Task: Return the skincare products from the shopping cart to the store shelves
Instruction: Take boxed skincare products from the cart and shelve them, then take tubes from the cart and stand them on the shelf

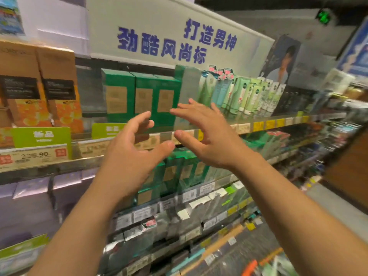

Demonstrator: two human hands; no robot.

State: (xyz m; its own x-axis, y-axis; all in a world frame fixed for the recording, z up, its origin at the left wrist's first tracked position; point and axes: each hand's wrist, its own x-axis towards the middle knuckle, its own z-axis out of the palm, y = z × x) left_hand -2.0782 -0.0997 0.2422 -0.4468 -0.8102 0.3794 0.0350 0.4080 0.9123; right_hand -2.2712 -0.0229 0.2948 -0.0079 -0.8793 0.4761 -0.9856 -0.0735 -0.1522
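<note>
— Two hands are up, and both hold nothing. The left hand (pixel 137 148) has its fingers (pixel 139 121) bent a little and spread. The right hand (pixel 201 136) is spread wide too.

— Where are the skincare boxes?

— The green boxes (pixel 139 98) stand in a row on the top shelf (pixel 282 123), just past the fingers. I can't see the shopping cart at all.

— What should the hands do?

— I think they should nudge the boxes straight, slowly, so none tip.

— What is close by?

— A tall grey box (pixel 189 92) and thin tubes (pixel 247 94) stand to the right. Orange boxes (pixel 39 86) stand to the left. Price tags (pixel 31 157) line the edge, so push gently.
</note>
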